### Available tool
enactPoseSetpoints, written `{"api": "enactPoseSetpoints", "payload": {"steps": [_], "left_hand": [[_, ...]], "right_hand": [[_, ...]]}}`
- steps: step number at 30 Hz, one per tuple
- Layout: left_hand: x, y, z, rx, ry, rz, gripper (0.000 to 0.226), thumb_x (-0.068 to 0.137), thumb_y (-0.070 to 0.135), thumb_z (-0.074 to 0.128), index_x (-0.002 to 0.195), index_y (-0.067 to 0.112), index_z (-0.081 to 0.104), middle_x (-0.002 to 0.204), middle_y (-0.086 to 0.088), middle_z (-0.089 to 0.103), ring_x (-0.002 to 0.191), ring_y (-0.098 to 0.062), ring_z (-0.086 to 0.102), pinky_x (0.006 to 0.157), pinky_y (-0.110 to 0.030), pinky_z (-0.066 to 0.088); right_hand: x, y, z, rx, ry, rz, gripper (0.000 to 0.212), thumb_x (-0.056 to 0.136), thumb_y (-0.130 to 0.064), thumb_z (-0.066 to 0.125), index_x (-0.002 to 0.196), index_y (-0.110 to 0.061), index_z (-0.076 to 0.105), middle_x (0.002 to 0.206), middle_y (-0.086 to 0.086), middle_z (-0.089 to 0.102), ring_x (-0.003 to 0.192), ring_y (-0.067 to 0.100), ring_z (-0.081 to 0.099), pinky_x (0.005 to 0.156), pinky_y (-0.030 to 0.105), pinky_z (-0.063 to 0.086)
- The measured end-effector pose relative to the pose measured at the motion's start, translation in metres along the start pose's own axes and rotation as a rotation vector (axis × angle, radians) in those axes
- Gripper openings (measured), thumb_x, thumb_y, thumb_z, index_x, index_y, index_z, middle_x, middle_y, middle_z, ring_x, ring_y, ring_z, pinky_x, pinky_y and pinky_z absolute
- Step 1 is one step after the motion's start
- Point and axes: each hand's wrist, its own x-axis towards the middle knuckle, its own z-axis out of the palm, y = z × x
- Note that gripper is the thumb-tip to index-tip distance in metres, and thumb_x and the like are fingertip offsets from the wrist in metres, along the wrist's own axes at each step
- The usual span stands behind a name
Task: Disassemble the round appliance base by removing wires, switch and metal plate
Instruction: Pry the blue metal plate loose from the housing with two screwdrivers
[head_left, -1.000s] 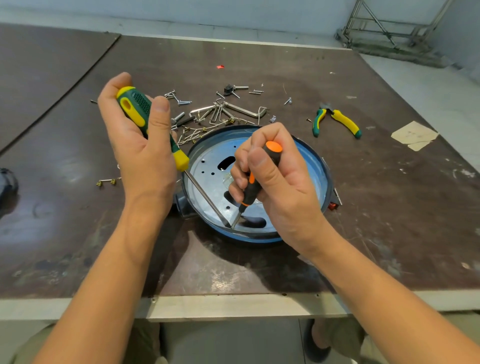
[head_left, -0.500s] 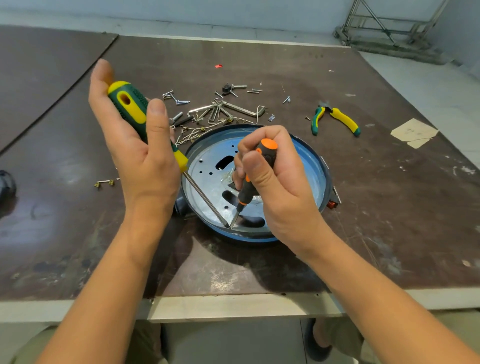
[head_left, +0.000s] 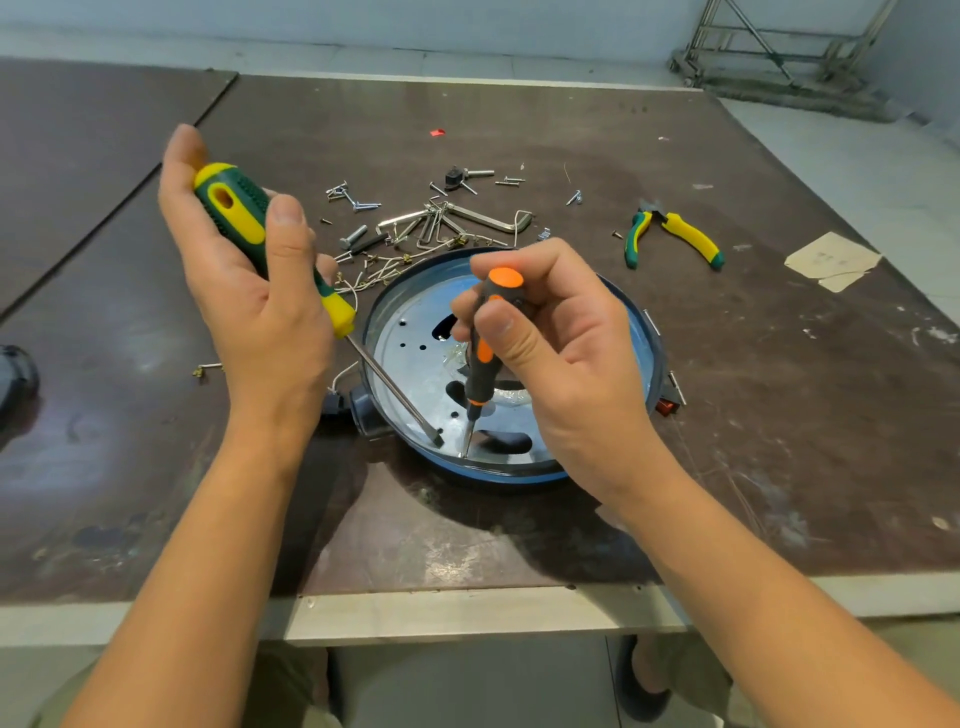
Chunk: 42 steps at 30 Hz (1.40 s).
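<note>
Round base (head_left: 519, 475) sitting on worktop (head_left: 779, 441), near front edge. Loose screws and wires (head_left: 415, 234) lying behind it (wiring seemingly out). Metal plate (head_left: 410, 358) and red switch (head_left: 665, 407) not yet removed. Left hand (head_left: 260, 312) thumb pinning large screwdriver (head_left: 234, 213); right hand (head_left: 561, 353) fingers clamping small screwdriver (head_left: 480, 374); both tips working at plate's near edge.
</note>
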Motion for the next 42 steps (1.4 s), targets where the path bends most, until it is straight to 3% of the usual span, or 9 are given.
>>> {"api": "enactPoseSetpoints", "payload": {"steps": [4, 9, 12, 14, 19, 23, 28, 36, 42], "left_hand": [[-0.007, 0.003, 0.009, -0.037, -0.023, -0.033, 0.059, 0.103, 0.019, 0.05, 0.151, 0.004, 0.02, 0.099, -0.012, 0.043, 0.074, -0.016, 0.047, 0.065, -0.028, 0.048], [-0.007, 0.001, 0.008, -0.04, -0.014, -0.028, 0.055, 0.103, 0.016, 0.05, 0.149, 0.005, 0.021, 0.092, 0.004, 0.049, 0.07, -0.012, 0.048, 0.063, -0.029, 0.048], [-0.007, -0.002, 0.008, -0.038, -0.001, -0.034, 0.054, 0.103, 0.014, 0.049, 0.149, 0.005, 0.022, 0.089, 0.006, 0.049, 0.07, -0.013, 0.048, 0.063, -0.031, 0.048], [-0.007, 0.0, 0.007, -0.029, -0.016, -0.035, 0.057, 0.103, 0.016, 0.05, 0.15, 0.005, 0.02, 0.091, 0.001, 0.048, 0.073, -0.019, 0.047, 0.066, -0.033, 0.048], [-0.007, 0.0, 0.007, -0.029, -0.02, -0.06, 0.059, 0.103, 0.014, 0.05, 0.152, 0.003, 0.018, 0.091, 0.001, 0.048, 0.076, -0.024, 0.045, 0.067, -0.034, 0.049], [-0.007, -0.001, 0.008, -0.04, -0.017, -0.093, 0.058, 0.103, 0.013, 0.049, 0.152, 0.005, 0.019, 0.092, 0.0, 0.046, 0.072, -0.016, 0.048, 0.066, -0.033, 0.049], [-0.007, -0.009, 0.005, -0.065, 0.002, -0.131, 0.055, 0.103, 0.01, 0.048, 0.15, 0.006, 0.02, 0.082, 0.013, 0.052, 0.066, -0.011, 0.05, 0.062, -0.031, 0.048], [-0.009, -0.013, 0.004, -0.04, -0.005, -0.148, 0.052, 0.104, 0.01, 0.045, 0.149, 0.002, 0.019, 0.075, 0.021, 0.059, 0.062, -0.003, 0.056, 0.063, -0.032, 0.053], [-0.009, -0.014, 0.004, -0.037, 0.022, -0.169, 0.051, 0.104, 0.013, 0.046, 0.148, 0.004, 0.021, 0.075, 0.021, 0.059, 0.063, -0.004, 0.056, 0.066, -0.036, 0.053]], "right_hand": [[0.001, 0.002, 0.001, -0.007, -0.027, -0.005, 0.022, 0.105, -0.01, 0.047, 0.123, -0.005, 0.058, 0.097, 0.006, 0.069, 0.088, 0.014, 0.068, 0.069, 0.042, 0.058], [-0.001, 0.004, 0.001, 0.025, -0.051, -0.049, 0.023, 0.107, -0.004, 0.041, 0.128, -0.012, 0.048, 0.096, 0.014, 0.069, 0.086, 0.026, 0.067, 0.078, 0.033, 0.056], [-0.003, 0.005, 0.005, -0.001, -0.093, -0.094, 0.022, 0.1, -0.006, 0.059, 0.117, -0.019, 0.053, 0.093, 0.011, 0.065, 0.086, 0.039, 0.062, 0.072, 0.051, 0.055], [-0.002, 0.006, 0.007, -0.043, -0.063, -0.119, 0.034, 0.089, -0.005, 0.073, 0.115, -0.021, 0.059, 0.097, -0.005, 0.063, 0.086, 0.024, 0.061, 0.074, 0.052, 0.054], [-0.006, 0.01, 0.002, -0.086, 0.006, -0.139, 0.034, 0.098, 0.003, 0.062, 0.125, -0.016, 0.06, 0.1, 0.024, 0.065, 0.09, 0.038, 0.066, 0.075, 0.053, 0.062], [-0.006, 0.011, 0.003, -0.101, -0.046, -0.111, 0.031, 0.102, 0.001, 0.055, 0.129, -0.016, 0.057, 0.109, 0.025, 0.066, 0.094, 0.042, 0.066, 0.078, 0.056, 0.059], [-0.002, 0.012, 0.007, -0.166, 0.018, -0.164, 0.035, 0.087, -0.012, 0.078, 0.117, -0.02, 0.063, 0.1, 0.007, 0.061, 0.092, 0.037, 0.061, 0.075, 0.058, 0.052], [-0.006, 0.016, 0.0, -0.233, 0.015, -0.209, 0.033, 0.102, 0.0, 0.055, 0.133, -0.012, 0.056, 0.112, 0.011, 0.071, 0.101, 0.029, 0.072, 0.086, 0.051, 0.061], [-0.003, 0.014, 0.003, -0.32, 0.053, -0.328, 0.031, 0.092, -0.014, 0.074, 0.12, -0.015, 0.061, 0.104, -0.002, 0.059, 0.088, 0.033, 0.059, 0.076, 0.051, 0.051]]}}
